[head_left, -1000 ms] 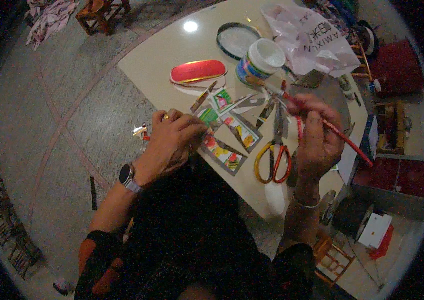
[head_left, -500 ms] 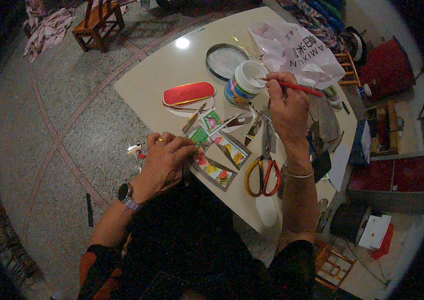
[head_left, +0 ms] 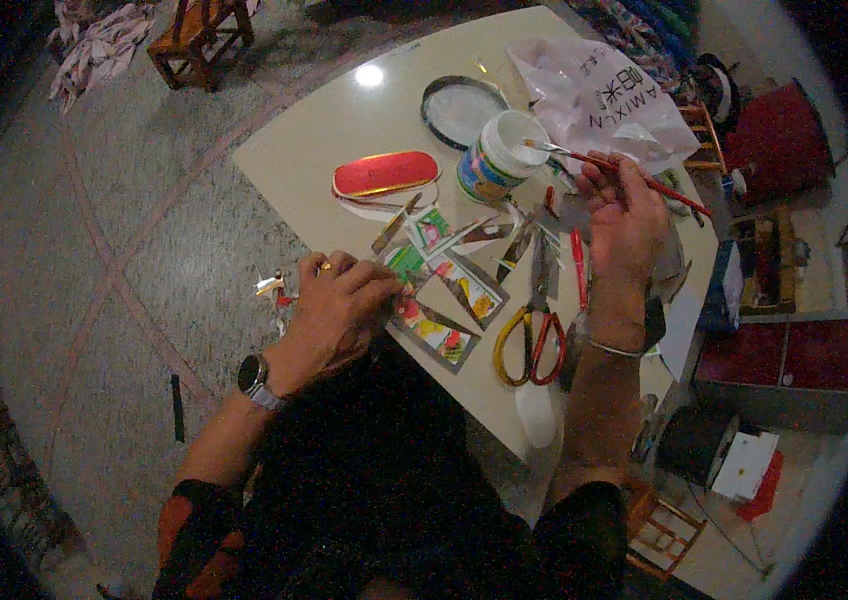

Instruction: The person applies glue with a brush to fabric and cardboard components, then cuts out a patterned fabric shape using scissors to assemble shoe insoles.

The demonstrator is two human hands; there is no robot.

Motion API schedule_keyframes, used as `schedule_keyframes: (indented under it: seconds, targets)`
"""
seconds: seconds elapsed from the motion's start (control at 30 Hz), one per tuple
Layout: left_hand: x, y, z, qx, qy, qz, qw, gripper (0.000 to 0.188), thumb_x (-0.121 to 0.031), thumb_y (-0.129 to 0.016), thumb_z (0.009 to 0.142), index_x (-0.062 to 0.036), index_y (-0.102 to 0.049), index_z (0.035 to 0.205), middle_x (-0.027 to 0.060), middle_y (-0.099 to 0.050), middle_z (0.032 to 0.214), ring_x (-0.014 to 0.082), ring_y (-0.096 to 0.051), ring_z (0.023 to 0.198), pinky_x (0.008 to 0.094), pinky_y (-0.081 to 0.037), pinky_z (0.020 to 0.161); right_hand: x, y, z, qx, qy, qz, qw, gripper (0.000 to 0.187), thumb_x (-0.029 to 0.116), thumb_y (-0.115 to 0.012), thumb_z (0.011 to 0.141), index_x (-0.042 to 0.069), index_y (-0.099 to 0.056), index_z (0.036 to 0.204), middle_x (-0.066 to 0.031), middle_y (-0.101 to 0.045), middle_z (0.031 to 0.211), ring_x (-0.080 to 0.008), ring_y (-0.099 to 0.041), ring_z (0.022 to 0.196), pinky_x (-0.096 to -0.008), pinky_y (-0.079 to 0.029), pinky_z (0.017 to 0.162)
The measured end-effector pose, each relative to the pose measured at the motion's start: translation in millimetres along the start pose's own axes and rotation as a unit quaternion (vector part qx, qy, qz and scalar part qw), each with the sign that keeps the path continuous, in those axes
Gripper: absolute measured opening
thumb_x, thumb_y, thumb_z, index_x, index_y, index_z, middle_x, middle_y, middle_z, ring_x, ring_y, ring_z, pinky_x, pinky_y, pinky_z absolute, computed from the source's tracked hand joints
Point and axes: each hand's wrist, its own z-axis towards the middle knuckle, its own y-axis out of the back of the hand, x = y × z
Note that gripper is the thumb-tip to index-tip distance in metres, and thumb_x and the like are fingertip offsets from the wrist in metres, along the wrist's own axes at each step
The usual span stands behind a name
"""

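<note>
Right hand [head_left: 627,222] pinches red-handled paintbrush [head_left: 578,155] at mouth of colour-labelled jar [head_left: 487,172]; left hand [head_left: 342,308] curled, contents undetermined; pale plastic bag [head_left: 576,98] bears dark lettering.

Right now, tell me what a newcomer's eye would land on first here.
Probably the glossy red oval piece, bright against the pale tabletop toward its left side. Next comes the red-handled brush in the right hand, its tip at the mouth of the white jar. Nearer the person, the scissors stand out, with one yellow and one red handle loop.
</note>
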Motion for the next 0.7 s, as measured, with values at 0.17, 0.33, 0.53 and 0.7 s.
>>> schedule_keyframes:
  seconds: [0.17,0.33,0.53,0.7]
  targets:
    - [7.5,-9.5,-6.3,-0.041,-0.013,0.007,0.999,0.038,-0.009,-0.065,0.074,-0.0194,-0.065,0.11,-0.0021,-0.061,0.112,0.0219,-0.052,0.102,0.0433,-0.033,0.09,-7.1,9.1,-51.7,0.167,-0.081,0.061,0.981,0.018,0.013,-0.054,0.095,-0.004,-0.058,0.1,-0.018,-0.065,0.096,-0.0232,-0.064,0.082,-0.0364,-0.053,0.072]
    - [-1.9,3.4,-4.2,-0.026,-0.006,-0.019,0.999,0.036,-0.006,-0.063,0.073,-0.0177,-0.066,0.108,-0.0021,-0.062,0.111,0.0228,-0.052,0.103,0.0452,-0.032,0.09,-18.3,4.7,-112.0,0.255,-0.093,-0.145,0.952,0.013,0.005,-0.049,0.093,-0.003,-0.057,0.099,-0.02,-0.063,0.099,-0.0226,-0.064,0.082,-0.0349,-0.053,0.077]
    - [2.3,-5.5,-3.0,-0.038,-0.007,-0.029,0.999,0.036,-0.007,-0.063,0.072,-0.0172,-0.066,0.107,-0.0022,-0.062,0.111,0.0229,-0.052,0.102,0.0451,-0.032,0.09,-24.8,-11.3,-137.7,0.281,-0.083,-0.189,0.937,0.013,-0.001,-0.047,0.092,-0.005,-0.058,0.099,-0.0181,-0.064,0.1,-0.0199,-0.065,0.084,-0.034,-0.053,0.08]
    - [6.6,-6.3,-4.0,-0.027,-0.011,-0.02,0.999,0.04,-0.009,-0.065,0.069,-0.0181,-0.066,0.107,-0.0028,-0.062,0.111,0.0223,-0.052,0.102,0.0448,-0.031,0.09,-36.8,-4.4,-137.9,0.349,-0.02,-0.284,0.893,0.015,-0.003,-0.045,0.092,-0.005,-0.058,0.1,-0.017,-0.063,0.101,-0.0184,-0.063,0.086,-0.0333,-0.052,0.082]
